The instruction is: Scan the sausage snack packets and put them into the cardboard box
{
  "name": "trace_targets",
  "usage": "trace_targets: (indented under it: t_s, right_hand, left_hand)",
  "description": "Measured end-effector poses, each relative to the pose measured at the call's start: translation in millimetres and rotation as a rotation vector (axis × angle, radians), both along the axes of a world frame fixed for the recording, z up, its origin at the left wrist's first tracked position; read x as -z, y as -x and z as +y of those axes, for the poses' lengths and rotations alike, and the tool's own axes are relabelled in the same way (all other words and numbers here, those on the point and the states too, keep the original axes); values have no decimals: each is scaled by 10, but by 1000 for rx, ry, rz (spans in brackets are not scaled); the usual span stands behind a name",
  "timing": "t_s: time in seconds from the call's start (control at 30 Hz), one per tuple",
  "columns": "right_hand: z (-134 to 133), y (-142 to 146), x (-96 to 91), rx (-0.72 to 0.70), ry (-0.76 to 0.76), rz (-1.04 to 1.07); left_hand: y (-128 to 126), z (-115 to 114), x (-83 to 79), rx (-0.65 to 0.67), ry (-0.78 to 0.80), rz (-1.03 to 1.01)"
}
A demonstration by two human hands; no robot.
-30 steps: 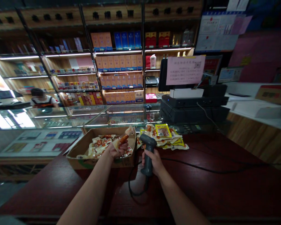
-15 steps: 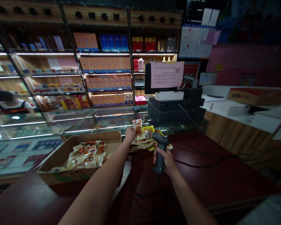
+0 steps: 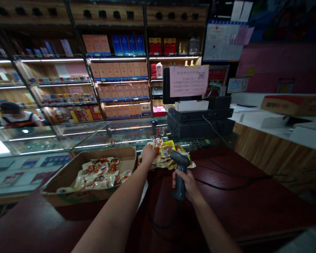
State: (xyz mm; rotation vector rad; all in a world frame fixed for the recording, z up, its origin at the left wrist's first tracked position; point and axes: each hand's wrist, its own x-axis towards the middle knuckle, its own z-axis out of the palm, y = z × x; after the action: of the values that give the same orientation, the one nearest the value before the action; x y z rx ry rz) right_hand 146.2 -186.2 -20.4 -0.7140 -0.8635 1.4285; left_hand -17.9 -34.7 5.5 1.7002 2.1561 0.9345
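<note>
My right hand (image 3: 187,182) is wrapped round the handle of a dark grey barcode scanner (image 3: 179,165), held upright over the counter with its head tilted to the left. My left hand (image 3: 149,155) is at the left side of a pile of snack packets (image 3: 163,163), its fingers closed on a clear packet (image 3: 157,144) with reddish-brown food inside; the fingertips are partly hidden. Beside that packet lies a yellow one (image 3: 168,149). To the left of my left forearm stands an open cardboard box (image 3: 127,154) holding several similar packets (image 3: 101,172).
The dark red counter (image 3: 226,203) carries the scanner's black cable (image 3: 223,188). Behind the pile are a glass display case (image 3: 116,138) and a monitor with a pink notice (image 3: 189,82) on black equipment (image 3: 200,124). A person (image 3: 21,117) is at the far left, before lit shelves.
My left hand has lowered the raised packet onto the pile. The scanner has stayed nearly in place in my right hand. The view has shifted slightly.
</note>
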Motion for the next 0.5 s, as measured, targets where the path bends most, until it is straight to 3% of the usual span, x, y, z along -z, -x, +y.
trace_targets:
  t_s: [0.17, 0.3, 0.4, 0.5]
  right_hand:
    - [-51, 285, -36, -89, 0, -7]
    - [-110, 578, -28, -190, 1, -5]
    - [-157, 803, 14, -251, 3, -7]
    - [-194, 994, 80, -293, 22, -12]
  left_hand:
    - [328, -148, -187, -14, -65, 6]
    - [1000, -282, -272, 29, 36, 176]
    - [1601, -345, -212, -24, 210, 340]
    - [2022, -371, -58, -41, 283, 369]
